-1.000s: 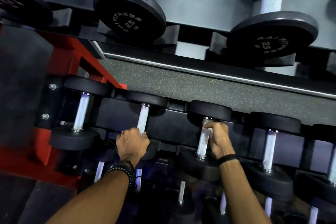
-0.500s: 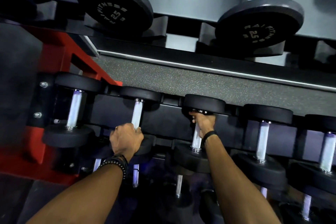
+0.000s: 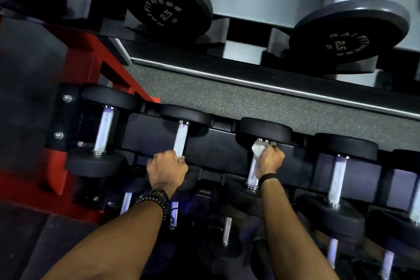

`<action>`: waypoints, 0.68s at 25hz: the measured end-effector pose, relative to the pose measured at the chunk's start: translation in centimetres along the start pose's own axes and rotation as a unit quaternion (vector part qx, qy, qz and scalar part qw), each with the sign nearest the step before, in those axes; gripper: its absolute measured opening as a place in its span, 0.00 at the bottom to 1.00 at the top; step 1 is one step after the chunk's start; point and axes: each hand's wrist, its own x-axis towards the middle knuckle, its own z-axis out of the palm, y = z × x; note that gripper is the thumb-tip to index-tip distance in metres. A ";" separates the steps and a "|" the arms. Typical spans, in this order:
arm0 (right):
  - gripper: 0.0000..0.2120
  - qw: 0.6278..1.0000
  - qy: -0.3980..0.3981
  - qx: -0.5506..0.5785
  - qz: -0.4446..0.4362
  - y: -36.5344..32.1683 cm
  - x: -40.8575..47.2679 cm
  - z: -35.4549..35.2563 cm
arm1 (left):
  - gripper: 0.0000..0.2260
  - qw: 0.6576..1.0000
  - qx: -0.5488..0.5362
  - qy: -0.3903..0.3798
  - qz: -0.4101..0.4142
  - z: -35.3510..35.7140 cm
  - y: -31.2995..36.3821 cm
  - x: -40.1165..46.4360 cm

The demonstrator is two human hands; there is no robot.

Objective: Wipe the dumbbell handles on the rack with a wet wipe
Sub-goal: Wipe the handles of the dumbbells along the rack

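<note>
Head view looks down on two bare forearms reaching to the middle tier of a dumbbell rack (image 3: 227, 154). The right hand (image 3: 271, 161) is curled around the upper part of a knurled dumbbell handle (image 3: 253, 173), with a crumpled white wet wipe (image 3: 258, 149) bunched between the fingers and the metal, just below the far black weight head; a dark band sits on that wrist. The left hand (image 3: 166, 171) grips the lower end of the neighbouring handle (image 3: 181, 141), one place to the left, fingers wrapped over it and the upper length of the bar bare; a ring shows on one finger and beaded bracelets (image 3: 154, 199) circle the wrist. Further left another dumbbell (image 3: 103, 130) lies in its cradle beside the rack's red frame (image 3: 91, 61), and to the right more dumbbells (image 3: 338, 179) rest in a row with their handles pointing the same way. Behind this tier runs a strip of speckled floor (image 3: 250, 102). Above it, the upper tier carries larger dumbbells whose round black heads (image 3: 163, 12) are marked 25. Lower handles show dimly beneath the arms.
</note>
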 end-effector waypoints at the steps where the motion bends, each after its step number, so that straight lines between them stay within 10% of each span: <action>1: 0.13 0.999 -0.010 0.019 0.041 -0.4 0.6 -0.2 | 0.13 1.000 0.000 0.000 0.001 0.0 -0.1 0.0; 6: 0.06 0.998 0.009 -0.055 -0.028 -0.8 -1.9 0.8 | 0.13 1.000 0.005 0.006 0.010 0.2 -0.2 0.1; 11: 0.07 0.956 -0.280 -0.013 0.088 -2.1 0.6 -0.2 | 0.12 1.000 -0.014 0.010 0.011 0.5 -0.5 0.2; 17: 0.19 0.915 -0.238 -0.301 -0.127 4.6 -0.3 -3.0 | 0.12 0.999 -0.017 0.019 0.020 0.5 -0.6 0.2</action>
